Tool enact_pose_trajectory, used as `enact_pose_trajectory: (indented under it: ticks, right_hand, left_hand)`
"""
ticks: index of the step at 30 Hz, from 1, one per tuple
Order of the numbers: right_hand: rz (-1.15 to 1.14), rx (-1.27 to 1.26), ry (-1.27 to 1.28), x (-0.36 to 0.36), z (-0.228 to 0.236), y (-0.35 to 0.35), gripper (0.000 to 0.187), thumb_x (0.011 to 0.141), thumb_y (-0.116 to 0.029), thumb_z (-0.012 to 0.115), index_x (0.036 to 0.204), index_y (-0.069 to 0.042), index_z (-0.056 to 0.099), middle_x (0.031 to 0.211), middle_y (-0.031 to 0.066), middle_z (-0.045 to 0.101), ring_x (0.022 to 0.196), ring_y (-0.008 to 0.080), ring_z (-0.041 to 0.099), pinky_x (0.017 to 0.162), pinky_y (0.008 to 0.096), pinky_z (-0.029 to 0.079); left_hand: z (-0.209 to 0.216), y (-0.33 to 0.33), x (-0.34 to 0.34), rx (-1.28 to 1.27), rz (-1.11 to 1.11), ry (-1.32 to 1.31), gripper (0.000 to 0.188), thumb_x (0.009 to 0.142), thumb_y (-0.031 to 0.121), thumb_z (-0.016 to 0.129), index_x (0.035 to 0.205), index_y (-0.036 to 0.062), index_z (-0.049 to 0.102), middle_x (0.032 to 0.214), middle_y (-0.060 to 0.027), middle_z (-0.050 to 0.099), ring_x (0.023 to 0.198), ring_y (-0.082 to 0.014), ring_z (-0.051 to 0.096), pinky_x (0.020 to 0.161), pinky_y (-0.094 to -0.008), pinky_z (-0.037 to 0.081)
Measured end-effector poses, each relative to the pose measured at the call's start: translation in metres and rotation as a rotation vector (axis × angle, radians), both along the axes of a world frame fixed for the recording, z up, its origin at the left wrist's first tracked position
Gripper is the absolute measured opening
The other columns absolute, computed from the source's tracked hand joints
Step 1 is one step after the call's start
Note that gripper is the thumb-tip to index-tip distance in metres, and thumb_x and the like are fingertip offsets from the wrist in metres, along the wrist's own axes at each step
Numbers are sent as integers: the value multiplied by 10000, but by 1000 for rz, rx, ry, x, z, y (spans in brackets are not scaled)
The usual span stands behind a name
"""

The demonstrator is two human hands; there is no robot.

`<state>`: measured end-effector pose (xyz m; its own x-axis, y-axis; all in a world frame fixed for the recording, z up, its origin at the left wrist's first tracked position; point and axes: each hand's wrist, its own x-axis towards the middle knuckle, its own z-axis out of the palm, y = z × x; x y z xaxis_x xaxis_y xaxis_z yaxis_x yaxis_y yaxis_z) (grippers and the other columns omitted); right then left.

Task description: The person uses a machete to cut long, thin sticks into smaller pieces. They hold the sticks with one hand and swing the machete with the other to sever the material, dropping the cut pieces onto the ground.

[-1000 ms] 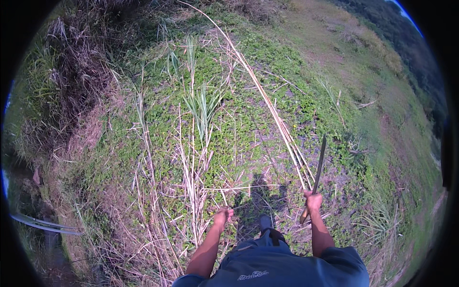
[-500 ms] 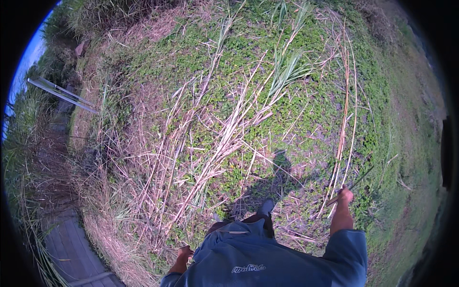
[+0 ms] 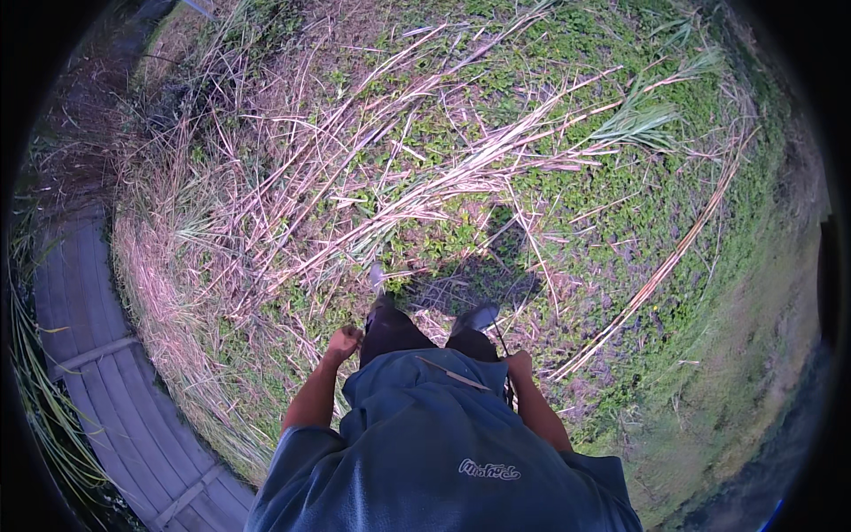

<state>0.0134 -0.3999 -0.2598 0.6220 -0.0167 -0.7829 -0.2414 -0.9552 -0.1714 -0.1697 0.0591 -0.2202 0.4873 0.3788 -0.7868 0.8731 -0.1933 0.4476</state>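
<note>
My right hand [image 3: 520, 364] is closed beside my right hip, around what looks like a machete [image 3: 502, 340]. Its thin dark blade shows almost edge-on in front of the hand, and the grip is hidden in the fingers. On the other side my left hand [image 3: 344, 340] hangs by my left thigh, its fingers curled in with nothing seen in them. Ahead of my feet lies a long pile of cut dry stalks [image 3: 461, 182], running from near left to far right. A dry strip of stalk [image 3: 452, 373] rests on the front of my shirt.
A bundle of long stalks [image 3: 660, 270] lies on the right. Green leafy tops [image 3: 638, 124] stick out at the far right of the pile. Grey planking [image 3: 111, 381] curves along the left, edged by dry grass [image 3: 164, 293]. Low green plants cover the ground between.
My right hand has come in from the far right to my hip with the machete. My left hand shows more fully, beside the thigh. The view has tilted down and turned.
</note>
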Motion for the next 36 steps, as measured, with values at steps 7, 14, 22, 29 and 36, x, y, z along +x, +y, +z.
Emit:
enact_pose_trajectory:
  ticks: [7,14,22,29,36]
  right_hand:
    - [-509,-73,419,-43,31,-2,213,824,-121,677,772,83,648,584,153,625,449,208,615,413,329,483]
    - [-716,-433,443,-138,68,43,128,822,-73,621,789,41,573,610,145,622,469,254,637,421,393,510]
    - [-581,-789,441,-158,82,183,277,804,-220,597,753,32,697,633,131,686,563,216,693,588,360,564]
    - [-435,-762,429,-148,105,206,205,817,-174,668,741,17,676,640,130,680,548,206,682,505,342,546]
    - [-386,-436,202,-82,106,270,268,784,-275,614,727,-23,685,603,98,672,543,184,671,614,357,558]
  left_hand:
    - [-115,99,41,37,-108,70,350,879,365,556,904,33,665,763,-139,693,775,-302,683,744,-420,520]
    - [-340,233,142,-11,-36,43,344,889,346,557,922,20,660,834,-199,681,826,-358,668,780,-450,510]
    - [-519,271,286,334,-450,-100,537,896,297,562,1384,119,429,1343,-128,491,1277,-359,433,1068,-542,351]
    - [-464,275,271,138,-610,-59,472,917,317,544,1282,22,499,1325,-158,501,1250,-377,447,1057,-510,381]
    - [-299,319,214,129,-440,-396,342,925,254,566,1131,-15,529,1196,-211,529,1076,-423,542,915,-504,461]
